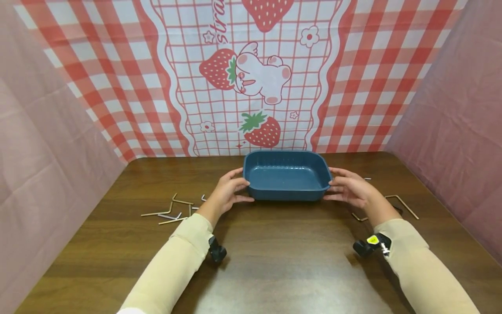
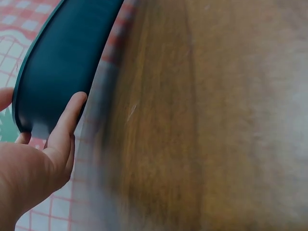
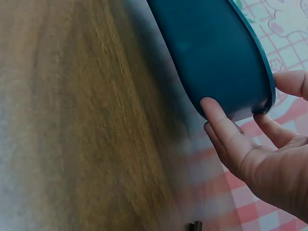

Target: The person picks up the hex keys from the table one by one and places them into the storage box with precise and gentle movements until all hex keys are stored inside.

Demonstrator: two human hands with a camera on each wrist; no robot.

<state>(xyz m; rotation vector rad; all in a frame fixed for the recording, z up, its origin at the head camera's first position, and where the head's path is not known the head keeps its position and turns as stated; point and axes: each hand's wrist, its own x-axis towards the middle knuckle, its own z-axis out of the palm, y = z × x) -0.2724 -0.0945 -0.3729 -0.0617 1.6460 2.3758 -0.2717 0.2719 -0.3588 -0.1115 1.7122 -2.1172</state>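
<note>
A dark blue rectangular plastic basin (image 1: 288, 195) with rounded corners is at the far middle of the table, its bare inner floor facing up. My left hand (image 1: 229, 188) grips its left end, with fingers at the rim and lower edge. At the opposite end, my right hand (image 1: 351, 190) holds it the same way. From the left wrist, the basin's outer wall (image 2: 65, 62) shows, a fingertip pressed near its bottom edge. The right wrist view has fingers spread between the rim and base of the basin (image 3: 219, 57).
Several L-shaped hex keys (image 1: 156, 213) lie scattered left of the left hand. More hex keys (image 1: 408, 206) lie beside the right forearm. A strawberry-print cloth (image 1: 149, 104) hangs directly behind the wooden table (image 1: 274, 248), with pink cloth at both sides.
</note>
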